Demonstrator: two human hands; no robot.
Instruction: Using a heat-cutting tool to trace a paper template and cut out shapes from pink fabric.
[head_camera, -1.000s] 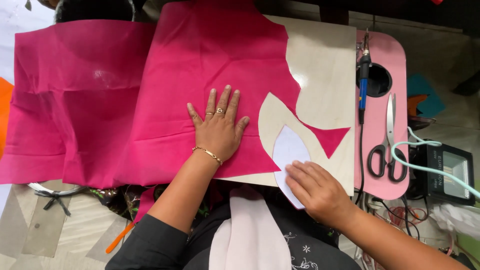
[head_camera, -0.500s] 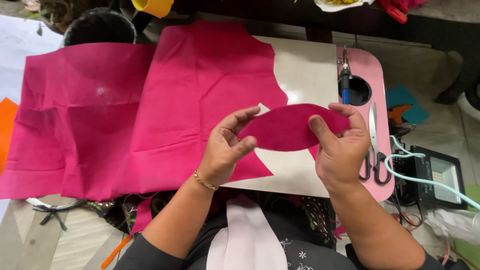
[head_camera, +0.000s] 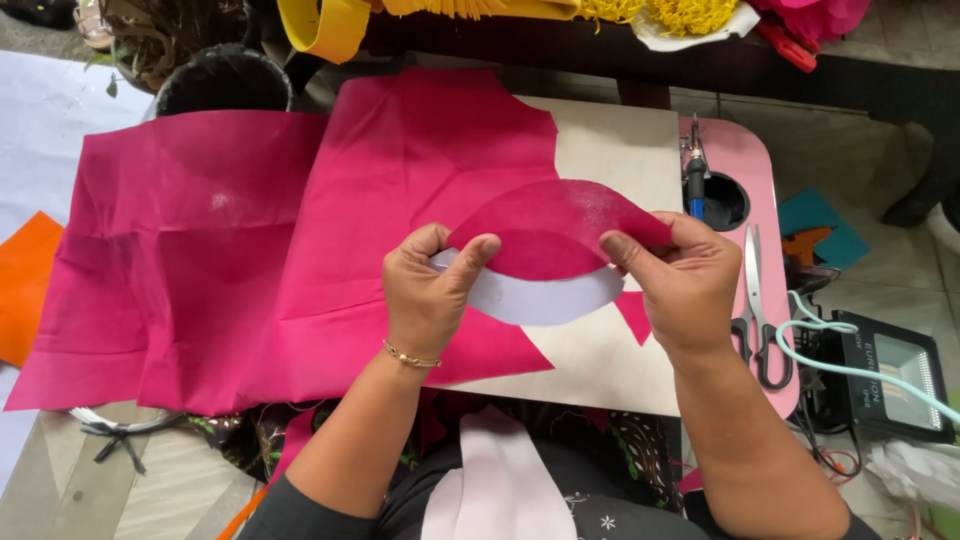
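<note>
Both hands hold a pink cloth piece (head_camera: 555, 225). The left hand (head_camera: 430, 290) pinches its left end, the right hand (head_camera: 680, 280) its right. It looks thin, soft and floppy, so the ends seem good to grip.

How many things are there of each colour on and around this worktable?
Magenta: 2, the cut petal piece in both hands, the big cloth
White: 1, paper template
Pink: 1, tray
Orange: 1, sheet
Total: 5

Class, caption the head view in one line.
Both hands, left hand and right hand, pinch a pink fabric petal against a white template.
</note>
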